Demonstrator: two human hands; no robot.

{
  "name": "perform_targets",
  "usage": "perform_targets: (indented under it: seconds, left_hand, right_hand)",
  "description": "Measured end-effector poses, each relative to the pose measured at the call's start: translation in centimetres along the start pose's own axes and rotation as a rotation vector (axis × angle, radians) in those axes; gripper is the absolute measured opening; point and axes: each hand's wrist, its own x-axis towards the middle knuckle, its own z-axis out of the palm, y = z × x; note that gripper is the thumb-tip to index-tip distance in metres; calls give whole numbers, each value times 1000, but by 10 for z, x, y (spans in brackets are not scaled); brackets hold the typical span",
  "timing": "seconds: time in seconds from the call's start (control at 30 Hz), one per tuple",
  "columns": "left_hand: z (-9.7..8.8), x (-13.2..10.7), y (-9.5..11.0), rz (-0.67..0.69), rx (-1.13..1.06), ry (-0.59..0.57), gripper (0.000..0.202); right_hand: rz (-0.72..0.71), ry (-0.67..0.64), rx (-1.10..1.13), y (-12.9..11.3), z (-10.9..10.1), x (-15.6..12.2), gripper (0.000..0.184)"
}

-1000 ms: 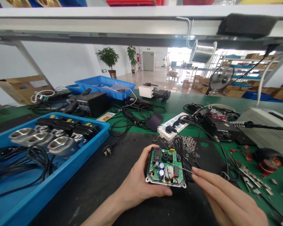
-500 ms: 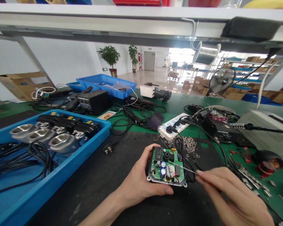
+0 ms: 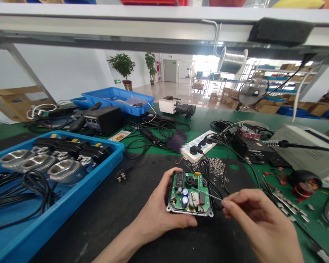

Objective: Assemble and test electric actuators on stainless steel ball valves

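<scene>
My left hand point(image 3: 159, 215) grips a small green circuit board point(image 3: 189, 195) in a metal housing, thumb along its near edge, over the black mat point(image 3: 120, 215). The board carries blue capacitors, a black relay and a yellow part. My right hand point(image 3: 259, 224) is closed in a pinch on a thin silver wire point(image 3: 208, 194) whose tip reaches over the board's middle. Black cables run from the board's right side toward a white power strip point(image 3: 199, 146).
A blue tray point(image 3: 71, 204) with metal cups and black cables fills the left. Small metal rings point(image 3: 218, 166) lie scattered behind the board. A soldering station point(image 3: 249, 149), a grey box point(image 3: 309, 149), a copper-wound spool point(image 3: 305, 182) and metal clips sit at right. A solder reel point(image 3: 230, 62) hangs above.
My right hand's fingers went from stretched out to a tighter pinch on the wire. Both hands and the board shifted slightly left in view as the camera moved.
</scene>
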Motion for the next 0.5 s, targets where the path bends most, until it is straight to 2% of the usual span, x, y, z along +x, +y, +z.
perform_targets:
  seconds: [0.1, 0.17, 0.27, 0.4, 0.5]
  left_hand:
    - [0, 0, 1, -6, -14, -3, 101]
    - [0, 0, 2, -9, -5, -5, 100]
    - [0, 1, 5, -20, 2, -13, 100]
    - [1, 0, 5, -27, -11, -10, 100]
    - [0, -1, 2, -16, -21, 4, 101]
  right_hand:
    - [-515, 54, -434, 5, -3, -3, 4]
    - [-719, 44, -583, 6, -5, -3, 14]
    - [-818, 31, -657, 7, -8, -3, 26]
    - [-831, -2, -715, 11, -11, -4, 38]
    - [-830, 19, -732, 11, -14, -4, 43]
